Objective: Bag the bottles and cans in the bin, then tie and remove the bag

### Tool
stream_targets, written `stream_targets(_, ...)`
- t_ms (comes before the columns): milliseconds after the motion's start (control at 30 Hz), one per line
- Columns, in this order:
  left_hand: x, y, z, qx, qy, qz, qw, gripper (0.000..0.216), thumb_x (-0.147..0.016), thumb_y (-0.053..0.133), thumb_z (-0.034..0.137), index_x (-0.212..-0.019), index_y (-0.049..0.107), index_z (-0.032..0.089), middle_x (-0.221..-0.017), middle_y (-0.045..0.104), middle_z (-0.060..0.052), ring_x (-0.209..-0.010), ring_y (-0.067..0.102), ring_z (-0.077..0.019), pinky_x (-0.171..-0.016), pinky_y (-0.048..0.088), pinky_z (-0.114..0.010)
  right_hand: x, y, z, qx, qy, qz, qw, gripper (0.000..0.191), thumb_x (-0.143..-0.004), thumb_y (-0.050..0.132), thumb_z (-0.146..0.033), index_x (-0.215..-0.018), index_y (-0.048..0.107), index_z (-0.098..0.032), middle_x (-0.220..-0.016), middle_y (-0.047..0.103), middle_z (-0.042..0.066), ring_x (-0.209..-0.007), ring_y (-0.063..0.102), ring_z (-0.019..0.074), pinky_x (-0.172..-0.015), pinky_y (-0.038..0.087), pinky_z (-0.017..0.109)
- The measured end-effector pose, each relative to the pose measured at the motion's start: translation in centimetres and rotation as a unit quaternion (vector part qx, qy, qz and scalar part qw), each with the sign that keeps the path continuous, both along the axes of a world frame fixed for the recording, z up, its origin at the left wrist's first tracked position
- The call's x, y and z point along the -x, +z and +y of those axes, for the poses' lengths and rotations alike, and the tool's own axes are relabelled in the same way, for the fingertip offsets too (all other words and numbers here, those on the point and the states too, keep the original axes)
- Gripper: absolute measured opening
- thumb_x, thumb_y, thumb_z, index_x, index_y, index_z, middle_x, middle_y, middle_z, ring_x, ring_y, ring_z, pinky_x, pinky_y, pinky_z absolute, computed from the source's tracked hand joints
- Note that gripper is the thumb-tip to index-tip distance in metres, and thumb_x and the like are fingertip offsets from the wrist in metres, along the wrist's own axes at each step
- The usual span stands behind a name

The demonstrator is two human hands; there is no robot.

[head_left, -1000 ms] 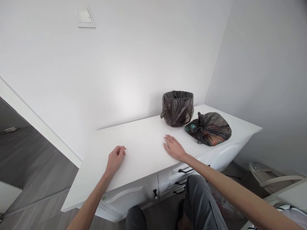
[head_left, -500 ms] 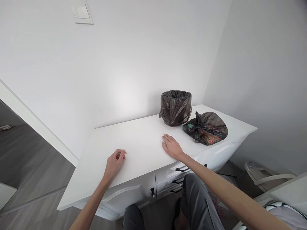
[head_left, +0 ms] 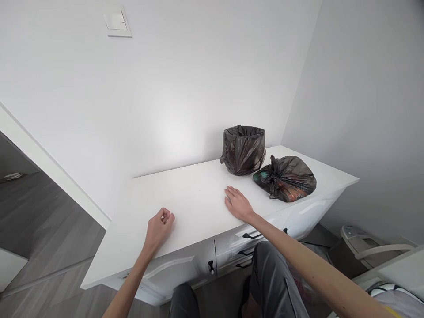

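My left hand (head_left: 160,225) rests on the left part of the white cabinet top (head_left: 195,198). Its fingers are curled into a loose fist, and nothing shows inside them. Flat on the same surface near the front edge lies my right hand (head_left: 237,204), open, palm down and holding nothing. Just right of it sits a knotted black garbage bag (head_left: 293,179); through the thin plastic, orange and green contents show faintly. Behind the two stands a round trash bin (head_left: 244,152) lined with a black bag folded over its rim. Neither hand touches the bag or the bin.
A white wall with a switch plate (head_left: 118,23) rises behind the cabinet. Black drawer handles (head_left: 251,236) stick out at the front, close to my knees (head_left: 273,274). On the floor at right stands a beige appliance with a curved handle (head_left: 384,248).
My left hand's fingers have curled in a little more from a pinch-like pose. My right hand stays in place, and the whole view has shifted slightly.
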State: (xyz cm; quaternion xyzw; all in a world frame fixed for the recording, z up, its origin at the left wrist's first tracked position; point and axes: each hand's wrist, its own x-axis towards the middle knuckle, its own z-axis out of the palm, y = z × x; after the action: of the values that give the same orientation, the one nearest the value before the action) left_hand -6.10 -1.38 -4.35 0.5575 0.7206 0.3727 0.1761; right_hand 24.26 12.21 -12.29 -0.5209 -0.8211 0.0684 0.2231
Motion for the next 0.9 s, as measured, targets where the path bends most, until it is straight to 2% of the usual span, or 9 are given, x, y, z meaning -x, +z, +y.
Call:
stream_targets(100, 0.14, -0.36, -0.19, -0.009, -0.008, 0.017, 1.000, 0.026, -0.080, 0.051, 0.030, -0.069, 0.029, 0.024, -0.063, 0.030, 0.005, -0.059, 0.025, -0.0129, -0.054, 0.022, -0.027, -0.01, 0.03, -0.04, -0.002, 0.002, 0.004, 1.000, 0.056, -0.105, 0.032, -0.030, -0.152, 0.051, -0.006, -0.163, 0.043, 0.014, -0.154, 0.034, 0.0243, -0.130, 0.022, 0.041)
stream_targets(200, 0.47, -0.81, -0.25, -0.012, -0.026, 0.029, 0.999, 0.027, -0.076, 0.048, 0.027, -0.069, 0.022, 0.024, -0.063, 0.025, 0.005, -0.061, 0.021, -0.0131, -0.054, 0.019, -0.027, -0.06, -0.14, 0.06, -0.004, 0.003, 0.010, 1.000, 0.055, -0.104, 0.033, -0.029, -0.151, 0.052, -0.007, -0.163, 0.043, 0.015, -0.155, 0.034, 0.0241, -0.129, 0.024, 0.043)
stream_targets(900, -0.09, -0.28, -0.69, -0.008, -0.011, 0.025, 1.000, 0.023, -0.075, 0.048, 0.028, -0.069, 0.025, 0.024, -0.062, 0.028, 0.004, -0.061, 0.023, -0.0138, -0.055, 0.022, -0.028, -0.21, -0.21, 0.08, -0.007, -0.002, 0.021, 1.000, 0.055, -0.104, 0.033, -0.028, -0.150, 0.053, -0.006, -0.161, 0.045, 0.014, -0.154, 0.036, 0.0244, -0.129, 0.024, 0.040)
